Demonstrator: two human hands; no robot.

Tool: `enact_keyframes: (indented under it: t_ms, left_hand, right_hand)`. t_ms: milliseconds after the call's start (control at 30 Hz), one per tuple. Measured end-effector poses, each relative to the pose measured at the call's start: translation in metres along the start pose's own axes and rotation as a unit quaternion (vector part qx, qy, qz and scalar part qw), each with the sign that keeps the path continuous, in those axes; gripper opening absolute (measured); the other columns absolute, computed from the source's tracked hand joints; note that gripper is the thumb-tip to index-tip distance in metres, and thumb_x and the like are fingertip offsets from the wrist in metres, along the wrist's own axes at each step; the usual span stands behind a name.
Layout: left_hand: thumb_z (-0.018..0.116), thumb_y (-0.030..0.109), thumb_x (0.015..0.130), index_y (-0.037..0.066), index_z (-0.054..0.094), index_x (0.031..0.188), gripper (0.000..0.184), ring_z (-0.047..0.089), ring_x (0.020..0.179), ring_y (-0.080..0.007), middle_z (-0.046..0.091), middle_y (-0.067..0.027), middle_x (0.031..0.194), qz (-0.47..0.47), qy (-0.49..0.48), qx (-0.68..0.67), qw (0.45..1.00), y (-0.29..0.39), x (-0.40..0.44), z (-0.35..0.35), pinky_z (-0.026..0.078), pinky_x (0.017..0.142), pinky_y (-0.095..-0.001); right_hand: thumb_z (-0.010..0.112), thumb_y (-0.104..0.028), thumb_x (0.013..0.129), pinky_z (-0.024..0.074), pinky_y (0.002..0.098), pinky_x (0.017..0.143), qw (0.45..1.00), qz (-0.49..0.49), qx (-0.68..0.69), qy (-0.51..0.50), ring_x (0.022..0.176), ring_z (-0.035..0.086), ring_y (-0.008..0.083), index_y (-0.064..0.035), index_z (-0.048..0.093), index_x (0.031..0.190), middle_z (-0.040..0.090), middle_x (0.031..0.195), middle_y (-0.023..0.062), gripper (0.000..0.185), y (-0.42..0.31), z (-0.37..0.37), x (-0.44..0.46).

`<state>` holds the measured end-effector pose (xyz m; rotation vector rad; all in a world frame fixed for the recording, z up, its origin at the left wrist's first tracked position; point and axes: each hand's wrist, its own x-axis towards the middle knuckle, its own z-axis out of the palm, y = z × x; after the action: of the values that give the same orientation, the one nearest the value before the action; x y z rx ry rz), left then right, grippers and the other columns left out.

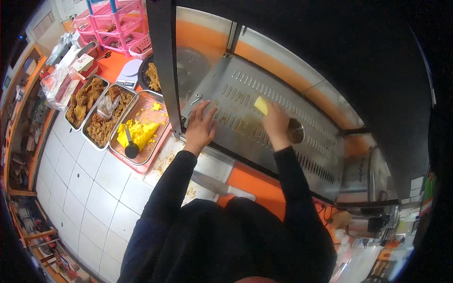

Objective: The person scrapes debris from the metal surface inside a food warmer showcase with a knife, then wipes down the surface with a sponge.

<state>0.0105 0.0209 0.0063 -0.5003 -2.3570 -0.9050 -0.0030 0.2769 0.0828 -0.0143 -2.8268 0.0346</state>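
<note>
My right hand (276, 123) is closed round a yellow sponge or cloth (261, 105), which rests on a slotted metal plate (240, 146) inside a glass-walled cabinet. Brownish smears mark the plate around the slots. Near the plate's left edge, my left hand (200, 128) has its fingers spread and holds nothing. A round hole (296, 131) shows in the plate just right of my right hand.
Left of the cabinet's black post (166, 61) are a tray of yellow food (141, 134) with a black scoop (131, 150) and two trays of fried food (86, 101). A large knife (212, 183) lies in front of the cabinet. Pink racks (120, 23) stand behind.
</note>
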Motion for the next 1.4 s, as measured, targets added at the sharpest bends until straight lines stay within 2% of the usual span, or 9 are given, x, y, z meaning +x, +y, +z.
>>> enact_keyframes:
  t_ms: [133,233,333,500,600,867,1067,1200,1400]
  left_hand:
    - [0.060,0.014,0.079,0.015,0.060,0.118,0.038,0.035,0.133,-0.0299,0.042,-0.0064,0.139,0.012,-0.014,0.020,1.000,0.001,0.001,0.000,0.034,0.106,-0.0424]
    - [0.060,0.013,0.078,0.014,0.062,0.114,0.035,0.036,0.133,-0.0288,0.044,-0.0057,0.138,0.013,-0.012,0.023,1.000,0.002,-0.001,-0.001,0.034,0.105,-0.0419]
    - [0.061,0.013,0.077,0.013,0.062,0.110,0.033,0.036,0.133,-0.0286,0.044,-0.0057,0.137,0.018,-0.005,0.015,1.000,0.002,0.002,-0.002,0.035,0.105,-0.0420]
    - [0.062,0.016,0.077,0.011,0.062,0.109,0.032,0.037,0.133,-0.0295,0.044,-0.0068,0.138,0.018,-0.004,0.009,1.000,0.000,0.001,-0.001,0.035,0.105,-0.0425]
    - [0.062,0.016,0.077,0.010,0.061,0.109,0.033,0.037,0.132,-0.0317,0.044,-0.0081,0.137,0.007,-0.004,-0.003,1.000,0.001,-0.001,0.000,0.034,0.106,-0.0438]
    - [0.063,0.017,0.077,0.006,0.060,0.107,0.032,0.041,0.126,-0.0371,0.048,-0.0138,0.131,0.047,0.004,-0.003,0.999,0.003,0.004,0.000,0.036,0.103,-0.0466]
    - [0.064,0.017,0.078,0.006,0.059,0.108,0.032,0.042,0.124,-0.0373,0.047,-0.0139,0.131,0.038,-0.014,-0.014,0.999,0.007,0.004,-0.003,0.036,0.103,-0.0465]
    - [0.064,0.018,0.079,0.005,0.059,0.110,0.034,0.042,0.122,-0.0386,0.048,-0.0149,0.132,0.035,-0.024,-0.022,0.999,0.004,0.003,0.001,0.036,0.101,-0.0479]
    - [0.063,0.020,0.080,0.004,0.057,0.112,0.036,0.044,0.121,-0.0384,0.051,-0.0161,0.129,0.042,-0.014,-0.008,0.999,0.006,0.002,0.002,0.036,0.101,-0.0472]
  right_hand:
    - [0.061,-0.006,0.079,0.0452,0.0514,0.084,0.998,-0.050,-0.004,0.038,0.100,0.057,0.0297,-0.0167,0.066,0.111,0.062,0.107,0.0042,0.034,0.043,0.070,-0.002]
    - [0.059,-0.003,0.080,0.0425,0.0546,0.087,0.981,-0.158,0.094,-0.054,0.103,0.055,0.0285,-0.0209,0.070,0.105,0.062,0.102,0.0009,0.032,0.067,0.051,-0.012]
    - [0.060,-0.001,0.079,0.0421,0.0513,0.090,0.957,-0.190,-0.074,-0.205,0.105,0.054,0.0285,-0.0188,0.071,0.101,0.062,0.101,0.0012,0.031,0.073,0.001,-0.011]
    - [0.063,-0.002,0.073,0.0459,0.0395,0.083,0.988,-0.117,0.085,0.045,0.098,0.058,0.0287,-0.0154,0.071,0.097,0.064,0.099,0.0056,0.029,0.056,0.004,0.002]
    - [0.060,-0.001,0.077,0.0401,0.0458,0.092,0.974,-0.203,0.089,-0.043,0.110,0.054,0.0249,-0.0197,0.067,0.112,0.062,0.112,0.0022,0.040,0.028,0.048,-0.023]
    - [0.061,-0.006,0.081,0.0484,0.0455,0.081,0.966,0.194,0.087,0.145,0.097,0.060,0.0353,-0.0069,0.066,0.098,0.064,0.099,0.0132,0.018,0.119,-0.008,-0.103]
    - [0.064,-0.012,0.080,0.0489,0.0419,0.084,0.978,-0.081,0.137,-0.138,0.097,0.062,0.0318,-0.0132,0.068,0.100,0.067,0.100,0.0097,0.020,0.060,-0.020,-0.136]
    - [0.061,-0.019,0.081,0.0485,0.0478,0.083,0.981,0.160,0.106,0.004,0.097,0.061,0.0373,-0.0112,0.063,0.106,0.065,0.104,0.0153,0.026,0.121,0.027,-0.089]
    - [0.062,-0.023,0.080,0.0490,0.0480,0.082,0.937,0.269,0.052,0.216,0.095,0.062,0.0372,-0.0103,0.062,0.113,0.065,0.105,0.0170,0.035,0.214,-0.027,-0.133]
